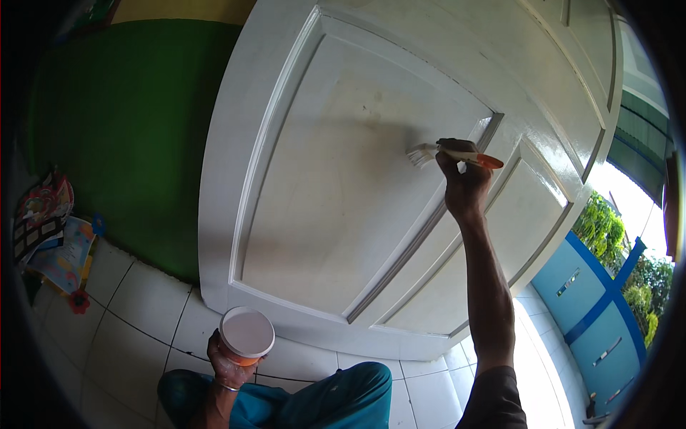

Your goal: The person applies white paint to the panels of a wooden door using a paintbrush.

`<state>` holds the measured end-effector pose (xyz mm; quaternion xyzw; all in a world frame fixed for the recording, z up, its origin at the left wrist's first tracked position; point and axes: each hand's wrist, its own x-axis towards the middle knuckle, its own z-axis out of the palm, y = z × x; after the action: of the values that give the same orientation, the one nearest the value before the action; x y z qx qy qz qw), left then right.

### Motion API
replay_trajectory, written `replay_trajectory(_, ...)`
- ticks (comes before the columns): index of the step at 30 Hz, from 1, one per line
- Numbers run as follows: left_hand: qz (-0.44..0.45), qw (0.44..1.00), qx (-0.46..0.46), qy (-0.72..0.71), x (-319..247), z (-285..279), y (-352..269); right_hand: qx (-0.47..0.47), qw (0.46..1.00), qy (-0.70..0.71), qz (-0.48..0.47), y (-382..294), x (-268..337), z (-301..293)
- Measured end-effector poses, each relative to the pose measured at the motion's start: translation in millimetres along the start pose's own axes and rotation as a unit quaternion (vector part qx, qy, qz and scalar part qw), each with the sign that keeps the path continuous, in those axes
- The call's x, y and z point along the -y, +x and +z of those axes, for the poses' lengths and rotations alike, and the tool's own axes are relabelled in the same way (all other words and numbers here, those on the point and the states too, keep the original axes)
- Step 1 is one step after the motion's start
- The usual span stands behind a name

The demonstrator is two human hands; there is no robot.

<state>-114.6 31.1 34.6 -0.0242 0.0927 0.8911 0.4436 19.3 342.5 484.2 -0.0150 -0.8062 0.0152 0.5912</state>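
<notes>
In my right hand [465, 177] is a paintbrush [455, 154] with a pale handle tipped in orange. Its white-coated bristles are at the upper right part of a recessed panel [321, 214] in a white door [220, 225]; whether they touch the surface I cannot tell. The panel looks uneven, with beige and greyish patches and a few small dark marks near its top. My left hand [230, 364] holds a small tub of white paint [247, 332] from below, low in front of the door. White smears show on the left palm.
White floor tiles [134, 332] run beneath the door, and my bent legs in teal trousers [343, 399] are close to it. A green wall [128, 134] stands at left, with colourful paper items [59, 252] at its foot. Blue gate panels [589, 295] and plants are outside at right.
</notes>
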Motion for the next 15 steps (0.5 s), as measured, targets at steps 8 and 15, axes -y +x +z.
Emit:
replay_trajectory(8, 0.014, 1.000, 0.010, 0.011, -5.2, -3.4, 1.8, 0.033, 0.963, -0.147, -0.222, -68.4, -11.3, 1.3)
replay_trajectory(15, 0.022, 1.000, 0.009, 0.017, -5.9, 0.3, -2.8, 0.203, 0.974, 0.032, -0.092, -134.3, -1.7, -7.0)
